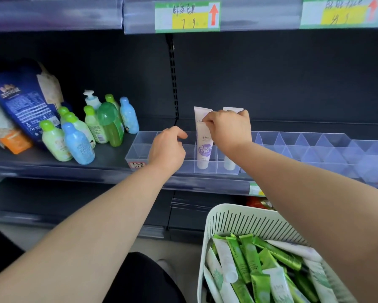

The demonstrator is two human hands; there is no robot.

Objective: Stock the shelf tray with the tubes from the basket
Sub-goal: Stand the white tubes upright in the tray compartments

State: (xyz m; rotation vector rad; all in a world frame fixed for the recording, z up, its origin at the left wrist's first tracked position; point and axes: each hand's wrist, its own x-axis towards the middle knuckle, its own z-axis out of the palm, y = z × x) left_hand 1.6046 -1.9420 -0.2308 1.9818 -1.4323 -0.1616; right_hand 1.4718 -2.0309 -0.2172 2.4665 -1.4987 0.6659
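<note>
Dark metal shelving fills the view, with yellow-and-green price labels (187, 16) clipped to the rail above. On the shelf (109, 158), along its front edge, sits a clear plastic tray (140, 147) split by thin walls into narrow compartments. A white tube with a lavender panel (203, 152) stands cap-down in one compartment near the tray's right end. The right hand (229, 127) reaches over it, and its fingers (210, 121) pinch the flat crimped seal at the tube's top. A second white tube (229, 164) stands in the next compartment to the right. Its top is mostly hidden behind that hand, so it may or may not be touched. The left hand (167, 149) hovers over the compartments left of the tube, fingers loosely curled and holding nothing, apart from the tube.

More clear divided trays (314, 147) run along the shelf toward its right end. At the shelf's left end is a cluster of small rounded bottles (79, 143), pale green and pale blue with coloured caps, and beside them a glossy blue pouch (24, 101) leans back.

Below the shelf, lower right, a pale slotted plastic basket (238, 217) holds a loose heap of flat tubes (249, 259), some metallic green, some white with green print.
</note>
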